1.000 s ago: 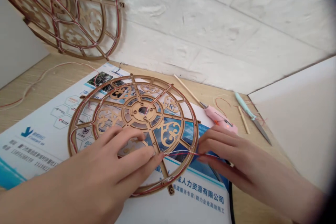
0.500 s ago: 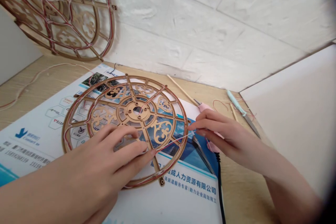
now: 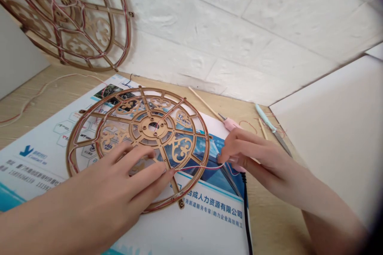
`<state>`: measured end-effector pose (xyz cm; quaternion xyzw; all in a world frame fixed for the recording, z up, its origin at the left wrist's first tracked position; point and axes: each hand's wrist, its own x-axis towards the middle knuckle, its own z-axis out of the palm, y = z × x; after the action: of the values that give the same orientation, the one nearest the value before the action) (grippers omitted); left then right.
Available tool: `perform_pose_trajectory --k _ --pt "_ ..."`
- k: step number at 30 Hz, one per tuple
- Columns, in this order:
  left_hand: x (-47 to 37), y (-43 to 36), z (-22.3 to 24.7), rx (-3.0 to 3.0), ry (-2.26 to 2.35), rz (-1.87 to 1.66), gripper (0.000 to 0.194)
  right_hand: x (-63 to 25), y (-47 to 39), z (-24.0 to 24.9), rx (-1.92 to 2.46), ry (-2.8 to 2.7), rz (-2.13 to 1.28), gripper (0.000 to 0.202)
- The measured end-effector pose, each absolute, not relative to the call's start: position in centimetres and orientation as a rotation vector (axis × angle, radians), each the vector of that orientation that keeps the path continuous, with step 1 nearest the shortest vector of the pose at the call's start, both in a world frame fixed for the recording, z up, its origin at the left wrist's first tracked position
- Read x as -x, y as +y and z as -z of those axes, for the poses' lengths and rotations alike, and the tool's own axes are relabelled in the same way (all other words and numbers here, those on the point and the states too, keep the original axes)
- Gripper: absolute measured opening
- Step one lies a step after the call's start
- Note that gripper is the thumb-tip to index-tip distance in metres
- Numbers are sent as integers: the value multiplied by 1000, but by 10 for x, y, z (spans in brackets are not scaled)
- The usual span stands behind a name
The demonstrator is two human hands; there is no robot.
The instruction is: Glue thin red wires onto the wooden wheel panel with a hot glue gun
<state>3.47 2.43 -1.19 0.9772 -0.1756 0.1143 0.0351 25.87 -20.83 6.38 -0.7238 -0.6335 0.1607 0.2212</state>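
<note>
A round gold-coloured openwork frame [image 3: 154,127], with spokes and scroll inserts, lies on a printed sheet. Red and white wire runs along its channels. My left hand [image 3: 131,183] rests over the near part of the frame, its bent fingers pressing on it and its fingertips at the wire by a spoke. From there a loose length of red-and-white wire [image 3: 199,167] crosses the rim to my right hand [image 3: 254,151]. The right thumb and fingers pinch that wire just outside the rim. My left thumb is hidden.
A pink-handled tool [image 3: 229,124] with a black cord [image 3: 245,211] lies partly under my right hand. A thin wooden stick [image 3: 205,101] and a blue-handled blade [image 3: 266,118] lie nearby. A second wired frame [image 3: 115,16] leans against the white wall [image 3: 194,20].
My right hand has moved slightly down and its fingers have curled in more. The stretch of wire between the hands has gone from taut to slack and curved.
</note>
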Motion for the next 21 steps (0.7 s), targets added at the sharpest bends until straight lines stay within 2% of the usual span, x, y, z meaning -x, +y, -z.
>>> perform_pose_trajectory --k 3,9,13,21 --pt "-39 23 19 -3006 -612 -570 38 -254 -205 -61 1974 -1698 -444 32" --pt "-38 19 22 -2996 -619 -612 45 -254 -199 -48 1873 -1440 -578 22" --pt "-37 17 18 -2968 -598 -646 42 -256 -198 -44 1843 -1420 -499 19" --pt "-34 10 14 -2917 -560 -675 33 -263 -197 -43 1735 -1378 -677 13"
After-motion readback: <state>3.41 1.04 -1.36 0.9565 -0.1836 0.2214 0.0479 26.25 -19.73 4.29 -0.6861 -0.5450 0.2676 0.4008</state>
